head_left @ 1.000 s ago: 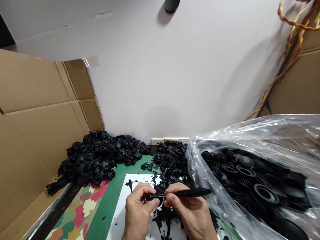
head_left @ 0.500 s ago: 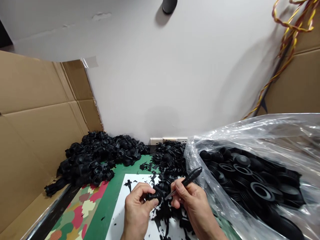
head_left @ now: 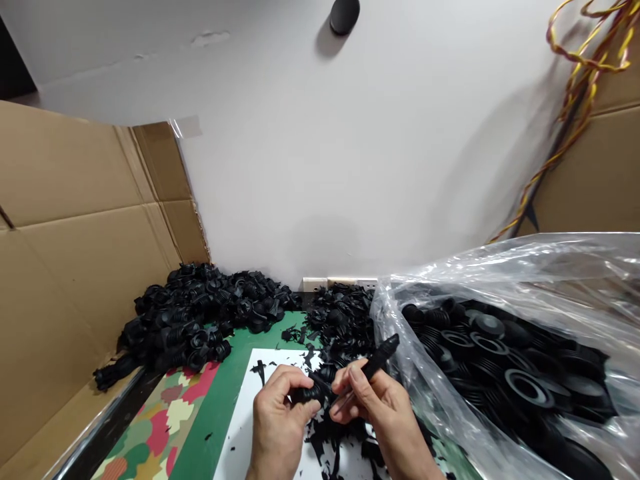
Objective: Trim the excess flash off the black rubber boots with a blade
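Note:
My left hand (head_left: 278, 413) is closed round a small black ribbed rubber part (head_left: 309, 393), held over the white sheet (head_left: 240, 433). My right hand (head_left: 373, 407) grips a black-handled knife (head_left: 376, 358) like a pen, its handle pointing up and to the right. The blade end meets the rubber part between the two hands. Black rubber trimmings (head_left: 335, 437) lie scattered on the sheet under my hands.
A heap of black ribbed rubber parts (head_left: 200, 320) lies at the back left beside a cardboard wall (head_left: 75, 267). A smaller pile of scraps (head_left: 343, 320) sits by the wall. A clear plastic bag (head_left: 505, 360) of black rubber parts fills the right. A green mat (head_left: 210, 413) covers the table.
The knife handle has swung from lying level to pointing up and right. My right hand has turned at the rubber part; my left hand has kept its hold.

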Demonstrator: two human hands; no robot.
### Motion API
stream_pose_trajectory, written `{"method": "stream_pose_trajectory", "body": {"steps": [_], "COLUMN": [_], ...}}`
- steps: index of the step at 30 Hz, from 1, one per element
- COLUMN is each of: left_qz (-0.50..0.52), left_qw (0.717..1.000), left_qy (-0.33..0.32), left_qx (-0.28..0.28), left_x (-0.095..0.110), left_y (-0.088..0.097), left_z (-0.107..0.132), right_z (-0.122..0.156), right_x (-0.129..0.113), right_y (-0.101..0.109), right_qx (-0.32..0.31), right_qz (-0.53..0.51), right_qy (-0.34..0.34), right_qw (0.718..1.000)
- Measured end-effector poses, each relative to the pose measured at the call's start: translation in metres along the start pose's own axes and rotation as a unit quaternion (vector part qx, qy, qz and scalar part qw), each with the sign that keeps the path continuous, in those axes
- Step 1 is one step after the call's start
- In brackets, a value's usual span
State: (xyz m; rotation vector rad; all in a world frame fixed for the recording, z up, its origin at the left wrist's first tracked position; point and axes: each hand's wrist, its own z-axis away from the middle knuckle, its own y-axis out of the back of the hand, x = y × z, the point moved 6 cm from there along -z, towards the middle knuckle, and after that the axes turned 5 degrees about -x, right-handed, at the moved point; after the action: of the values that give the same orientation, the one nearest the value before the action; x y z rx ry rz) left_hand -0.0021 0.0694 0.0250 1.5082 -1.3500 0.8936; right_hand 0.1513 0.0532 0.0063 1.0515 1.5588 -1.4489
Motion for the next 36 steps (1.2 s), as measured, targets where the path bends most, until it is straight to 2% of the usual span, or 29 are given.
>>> {"method": "stream_pose_trajectory", "body": {"steps": [5, 10, 16, 24, 28, 31, 36], "left_qz": [-0.052, -0.131, -0.205, -0.277, -0.297, -0.305, -0.345], "left_qw": [0.999, 0.991, 0.979, 0.960, 0.951, 0.948, 0.931], "left_qy": [0.011, 0.033, 0.006, -0.042, -0.077, -0.093, -0.115], "left_qx": [0.003, 0.006, -0.002, -0.016, -0.016, -0.020, -0.022], "left_x": [-0.005, -0.009, -0.002, 0.007, 0.010, 0.009, 0.012], "left_y": [0.001, 0.001, 0.000, -0.004, -0.006, -0.008, -0.011], "left_z": [0.002, 0.004, 0.006, 0.009, 0.010, 0.012, 0.015], "right_z": [-0.001, -0.002, -0.003, -0.003, -0.002, 0.000, 0.005], "right_x": [0.001, 0.003, 0.005, 0.015, 0.011, 0.009, 0.003], "right_y": [0.004, 0.011, 0.014, 0.003, -0.003, -0.013, -0.021], "right_qx": [0.015, 0.039, 0.051, -0.012, -0.011, -0.039, -0.039], "right_qz": [0.010, 0.070, 0.126, 0.128, 0.233, 0.275, 0.361], "right_qy": [0.015, 0.022, 0.013, -0.029, -0.003, 0.024, 0.119], "right_qw": [1.000, 0.997, 0.991, 0.991, 0.972, 0.960, 0.924]}}
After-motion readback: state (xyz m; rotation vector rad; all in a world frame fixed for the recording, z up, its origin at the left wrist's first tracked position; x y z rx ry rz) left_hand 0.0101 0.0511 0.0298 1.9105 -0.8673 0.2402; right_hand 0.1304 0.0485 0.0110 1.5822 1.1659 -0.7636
